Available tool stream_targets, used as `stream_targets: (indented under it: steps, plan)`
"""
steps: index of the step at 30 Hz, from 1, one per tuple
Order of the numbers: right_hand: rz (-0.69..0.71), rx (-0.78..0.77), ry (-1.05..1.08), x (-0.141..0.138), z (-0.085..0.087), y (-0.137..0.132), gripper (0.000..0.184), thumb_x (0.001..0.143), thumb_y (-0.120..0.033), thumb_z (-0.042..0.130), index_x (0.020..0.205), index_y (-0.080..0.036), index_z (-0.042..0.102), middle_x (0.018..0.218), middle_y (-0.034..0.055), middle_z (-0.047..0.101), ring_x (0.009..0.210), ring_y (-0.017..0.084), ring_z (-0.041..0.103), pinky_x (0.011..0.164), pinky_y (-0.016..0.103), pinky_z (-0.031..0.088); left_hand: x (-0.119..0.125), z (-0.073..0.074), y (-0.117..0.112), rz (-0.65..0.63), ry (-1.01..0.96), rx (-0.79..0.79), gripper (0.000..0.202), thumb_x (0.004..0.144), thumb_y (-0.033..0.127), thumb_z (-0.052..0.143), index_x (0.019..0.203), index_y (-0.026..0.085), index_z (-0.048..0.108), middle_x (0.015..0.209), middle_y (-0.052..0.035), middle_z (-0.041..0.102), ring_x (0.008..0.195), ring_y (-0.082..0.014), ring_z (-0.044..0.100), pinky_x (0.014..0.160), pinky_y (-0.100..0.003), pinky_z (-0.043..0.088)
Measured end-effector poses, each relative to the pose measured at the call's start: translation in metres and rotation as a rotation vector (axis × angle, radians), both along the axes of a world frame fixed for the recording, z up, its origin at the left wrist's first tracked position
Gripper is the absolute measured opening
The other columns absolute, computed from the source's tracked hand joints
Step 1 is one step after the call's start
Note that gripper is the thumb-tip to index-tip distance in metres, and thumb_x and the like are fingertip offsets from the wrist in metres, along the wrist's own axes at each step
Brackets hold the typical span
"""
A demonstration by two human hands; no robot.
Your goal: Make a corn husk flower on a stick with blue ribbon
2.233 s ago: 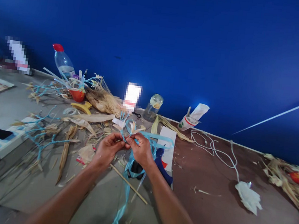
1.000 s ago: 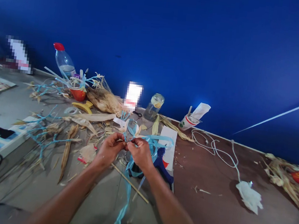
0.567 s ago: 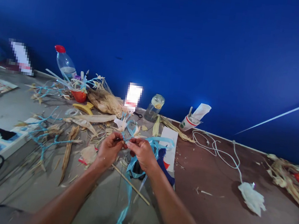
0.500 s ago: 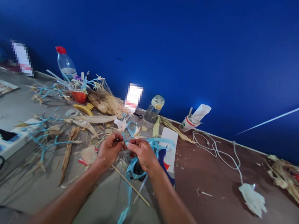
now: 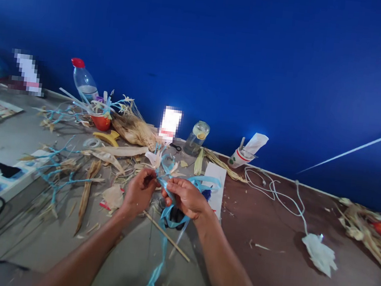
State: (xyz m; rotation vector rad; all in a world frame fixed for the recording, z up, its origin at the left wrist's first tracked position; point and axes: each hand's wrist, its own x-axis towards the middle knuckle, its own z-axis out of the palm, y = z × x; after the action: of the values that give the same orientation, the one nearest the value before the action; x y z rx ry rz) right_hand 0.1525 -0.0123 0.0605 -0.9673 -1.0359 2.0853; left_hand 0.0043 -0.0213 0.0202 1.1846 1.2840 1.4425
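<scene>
Over the table, my left hand (image 5: 141, 191) is closed, its thumb and finger pinching a thin blue-wrapped stem; pale husk flowers (image 5: 154, 158) stick up just beyond the fingertips. Close beside it my right hand (image 5: 187, 197) pinches a light blue ribbon (image 5: 163, 180) that runs to the stem. More of this ribbon loops around the right hand, and a tail of it hangs down toward the table's near side. A dark object below the right hand is mostly hidden. Under the hands lies a thin wooden stick (image 5: 175, 244).
Blue-wrapped branches with husk flowers (image 5: 58, 174) lie left, near a white power strip (image 5: 2, 190). Behind are a red cup (image 5: 100, 121), a yellow claw clip (image 5: 107, 138), a bottle (image 5: 83, 82) and a glass jar (image 5: 196, 138). A white cable (image 5: 274, 189) lies right.
My right hand has turned and shifted slightly right, drawing a stretch of blue ribbon taut between the hands. The left hand stays nearly in place, still pinching.
</scene>
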Motion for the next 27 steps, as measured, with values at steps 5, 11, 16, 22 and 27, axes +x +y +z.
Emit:
stream_targets:
  steps: [5,11,16,22,27]
  plan:
    - [0.057,0.179,-0.126,0.012,0.014,-0.006,0.032,0.069,-0.032,0.068,0.092,-0.016,0.052,0.062,-0.0027,0.062,0.047,0.008,0.056,0.049,0.02,0.042,-0.006,-0.001,0.001,0.016,0.146,0.035,0.011,0.069,0.012,0.055,0.078,0.019,0.055,0.063,0.0023,0.06,0.059,-0.0131,0.056,0.059,-0.023,0.042]
    - [0.065,0.336,-0.178,0.036,0.044,-0.015,0.036,0.077,-0.031,0.063,0.108,-0.016,0.052,0.072,0.0015,0.066,0.058,0.011,0.062,0.058,0.024,0.048,-0.009,-0.004,0.003,0.041,0.185,0.071,0.012,0.067,0.011,0.054,0.076,0.019,0.053,0.062,0.0026,0.059,0.057,-0.0129,0.055,0.058,-0.024,0.041]
    - [0.021,0.364,-0.031,0.059,0.057,-0.018,0.033,0.073,-0.035,0.067,0.1,-0.016,0.061,0.083,0.0063,0.069,0.067,0.015,0.065,0.064,0.03,0.05,-0.006,-0.006,0.003,0.04,0.249,0.106,0.012,0.066,0.01,0.055,0.074,0.02,0.056,0.063,0.0027,0.057,0.057,-0.0123,0.052,0.057,-0.022,0.039]
    - [-0.349,0.485,0.107,0.074,0.066,-0.019,0.03,0.069,-0.032,0.071,0.096,-0.022,0.065,0.085,0.0047,0.07,0.067,0.016,0.065,0.066,0.033,0.053,-0.005,-0.006,0.001,-0.088,0.252,0.032,0.013,0.063,0.011,0.057,0.072,0.02,0.06,0.061,0.0016,0.059,0.058,-0.0137,0.054,0.057,-0.023,0.04]
    - [-0.607,0.523,0.174,0.077,0.058,0.001,0.032,0.071,-0.028,0.068,0.102,-0.024,0.061,0.104,0.0028,0.066,0.093,0.016,0.064,0.086,0.034,0.05,0.0,0.005,-0.007,-0.429,0.052,-0.096,0.01,0.065,0.013,0.059,0.073,0.019,0.059,0.057,0.0007,0.06,0.057,-0.015,0.058,0.058,-0.025,0.045]
